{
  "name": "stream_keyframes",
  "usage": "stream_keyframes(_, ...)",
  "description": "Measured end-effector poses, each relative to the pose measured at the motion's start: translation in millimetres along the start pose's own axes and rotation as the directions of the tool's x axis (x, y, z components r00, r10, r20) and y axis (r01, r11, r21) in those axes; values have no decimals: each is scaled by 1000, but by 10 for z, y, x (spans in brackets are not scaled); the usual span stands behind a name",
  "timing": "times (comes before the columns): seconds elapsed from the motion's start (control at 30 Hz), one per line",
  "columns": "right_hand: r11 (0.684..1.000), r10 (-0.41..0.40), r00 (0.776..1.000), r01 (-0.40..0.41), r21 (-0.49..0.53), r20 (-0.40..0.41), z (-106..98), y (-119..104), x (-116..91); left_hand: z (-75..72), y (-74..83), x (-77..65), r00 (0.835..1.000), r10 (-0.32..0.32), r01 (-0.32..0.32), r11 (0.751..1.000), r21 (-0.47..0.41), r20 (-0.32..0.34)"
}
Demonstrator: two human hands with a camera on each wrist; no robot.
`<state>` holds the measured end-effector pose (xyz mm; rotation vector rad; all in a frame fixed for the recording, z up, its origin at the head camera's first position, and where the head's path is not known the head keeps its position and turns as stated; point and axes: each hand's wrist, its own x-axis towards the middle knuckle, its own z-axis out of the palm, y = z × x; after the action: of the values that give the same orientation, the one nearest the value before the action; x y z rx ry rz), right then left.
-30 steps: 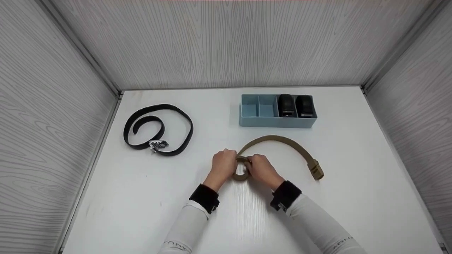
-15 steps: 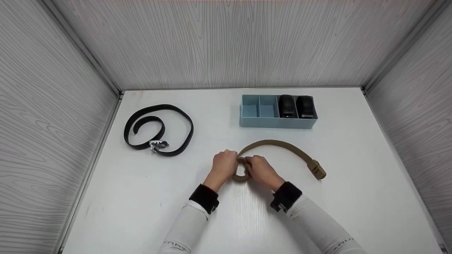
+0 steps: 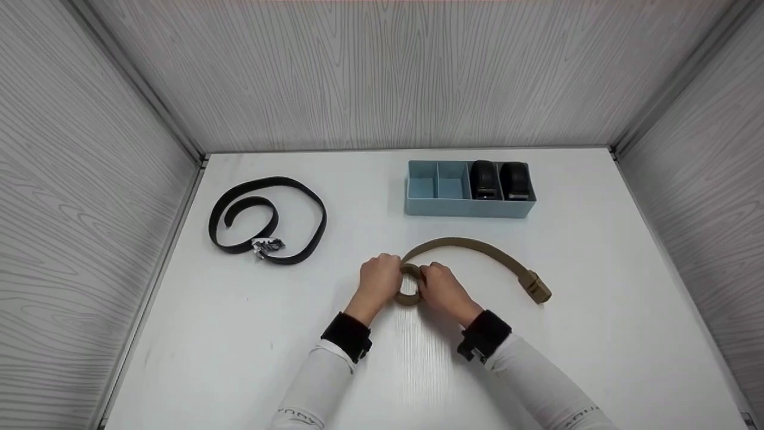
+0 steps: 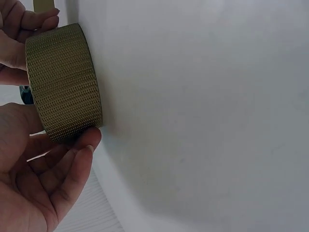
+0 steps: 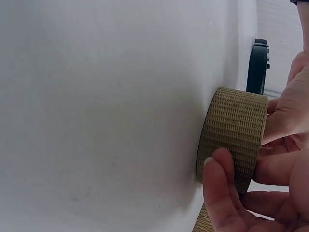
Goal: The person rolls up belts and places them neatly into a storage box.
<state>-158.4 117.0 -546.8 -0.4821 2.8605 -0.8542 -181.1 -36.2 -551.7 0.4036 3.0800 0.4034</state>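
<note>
A tan woven belt (image 3: 459, 241) lies on the white table, one end wound into a small round coil standing on its edge. My left hand (image 3: 380, 278) grips the coil's left side and my right hand (image 3: 444, 289) its right side. In the left wrist view the ribbed outer face of the coil (image 4: 65, 82) sits between the fingers of both hands. From the right wrist, fingertips (image 5: 223, 164) press against the coil (image 5: 236, 118). The belt's loose length arcs out to the right and ends in a tan buckle (image 3: 536, 288).
A black belt (image 3: 324, 221) with a silver buckle (image 3: 267, 245) lies loosely looped at the left. Behind the hands stands a blue divided box (image 3: 465, 207); two rolled black belts (image 3: 484, 179) fill its right compartments. Grey wood-grain walls (image 3: 370, 77) enclose the table.
The tan belt's loose arc has sunk slightly toward the hands, and its buckle end shifted a little to the right. Both hands stay around the coil, nearly in place.
</note>
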Motion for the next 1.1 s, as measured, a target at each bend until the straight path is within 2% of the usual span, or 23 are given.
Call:
stream_keyframes(0.13, 997, -72, 997, 72, 3, -29, 7, 32, 23, -10, -12, 14, 1000, 13, -13, 1000, 7, 3)
stream_keyframes(0.2, 997, -71, 997, 72, 27, -32, 6, 52, 22, -8, -26, 14, 1000, 17, -17, 1000, 15, 3)
stream_keyframes(0.37, 997, 45, 997, -40, 72, -66, -66, 152, -4, -6, -92, 2, 1000, -7, 7, 1000, 6, -3)
stream_keyframes(0.5, 988, 150, 980, -154, -26, -127, -213, 346, -31, -26, -154, -18, 999, -42, 42, 999, -10, 6)
stream_keyframes(0.67, 960, 176, 964, -213, -182, -200, -433, 704, -110, -62, -222, -50, 996, -85, 85, 996, -16, 10)
stream_keyframes(0.87, 967, 162, 961, -200, -155, -224, -637, 1002, -170, -78, -199, -63, 994, -103, 105, 994, -38, 44)
stream_keyframes(0.97, 971, 147, 960, -185, -151, -237, -665, 1012, -164, -58, -151, -57, 993, -99, 103, 994, -49, 71)
stream_keyframes(1.1, 977, 138, 962, -171, -126, -237, -596, 857, -149, -21, -85, -38, 992, -102, 105, 993, -46, 71)
